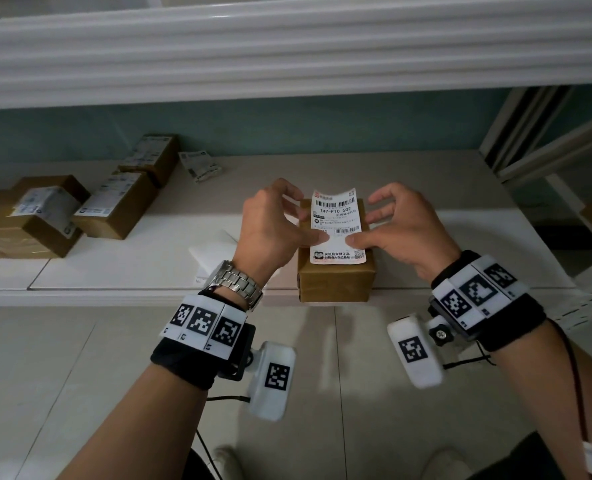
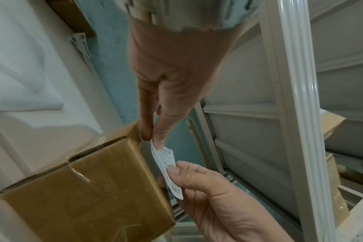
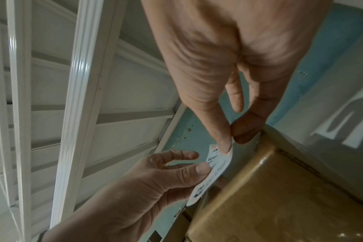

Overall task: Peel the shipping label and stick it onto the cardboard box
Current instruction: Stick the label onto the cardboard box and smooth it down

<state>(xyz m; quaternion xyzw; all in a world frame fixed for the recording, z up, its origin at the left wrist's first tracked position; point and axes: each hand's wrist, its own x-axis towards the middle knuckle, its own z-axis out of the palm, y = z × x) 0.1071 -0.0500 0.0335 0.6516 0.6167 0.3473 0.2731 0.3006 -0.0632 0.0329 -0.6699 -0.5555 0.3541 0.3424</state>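
A white shipping label (image 1: 337,225) with barcodes hangs just above the top of a brown taped cardboard box (image 1: 336,282) at the shelf's front edge. My left hand (image 1: 308,233) pinches the label's left edge between thumb and fingers. On the opposite edge my right hand (image 1: 360,237) pinches it the same way. In the left wrist view the label (image 2: 166,165) curls clear of the box (image 2: 89,188), with a gap between them. The right wrist view shows the same: label (image 3: 213,172) apart from the box (image 3: 280,196).
Several labelled cardboard boxes (image 1: 114,206) are stacked at the shelf's left. A small pile of loose labels (image 1: 202,166) lies near the teal back wall. White backing paper (image 1: 214,251) rests left of the box. A white moulded ledge (image 1: 287,64) overhangs the shelf.
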